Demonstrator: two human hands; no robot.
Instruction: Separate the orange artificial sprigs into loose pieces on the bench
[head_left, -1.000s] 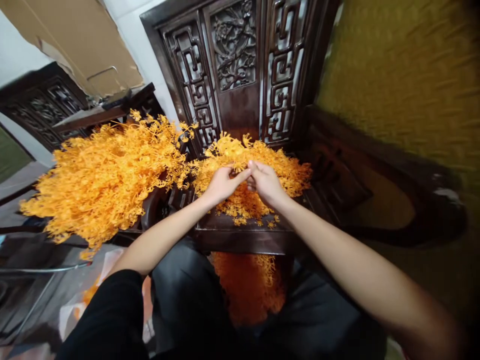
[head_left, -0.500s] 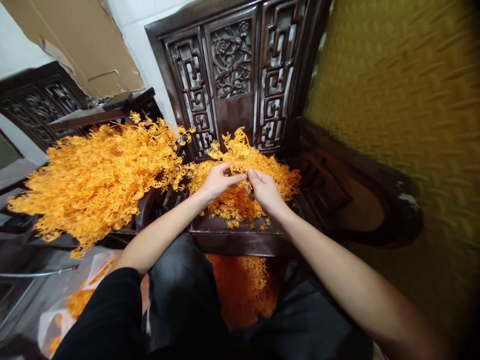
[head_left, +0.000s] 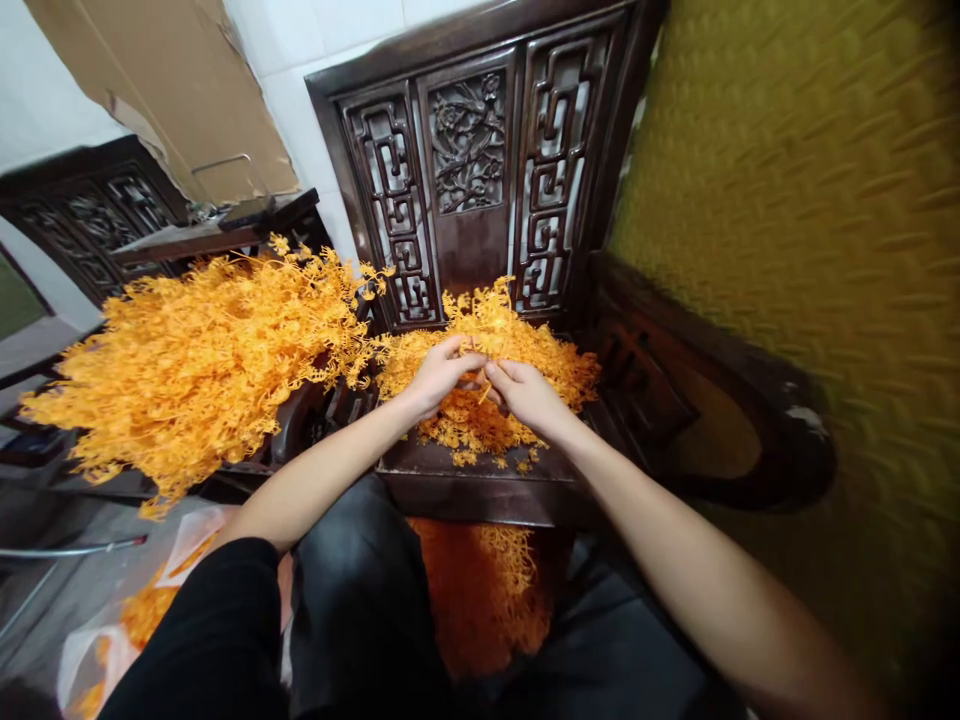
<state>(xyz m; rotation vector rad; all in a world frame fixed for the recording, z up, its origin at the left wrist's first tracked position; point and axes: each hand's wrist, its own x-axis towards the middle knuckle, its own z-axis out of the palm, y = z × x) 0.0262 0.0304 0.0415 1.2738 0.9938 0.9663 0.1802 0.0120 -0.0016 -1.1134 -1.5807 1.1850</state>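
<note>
A pile of orange artificial sprigs lies on the dark wooden seat before me. Over its front part my left hand is closed in a pinch on an orange stem. My right hand almost touches it, its thumb and fingers pinched on the same stem, whose end sticks out below the fingertips. The finer detail between the fingertips is too small to make out.
A larger orange heap rests at the left. Behind the seat rises a carved wooden backrest. Plastic bags with orange pieces lie on the floor at lower left. A yellow textured surface fills the right.
The fingers of both hands have shifted slightly, and a stem end now shows below them. The whole view has moved a little, so the seat and backrest appear lower.
</note>
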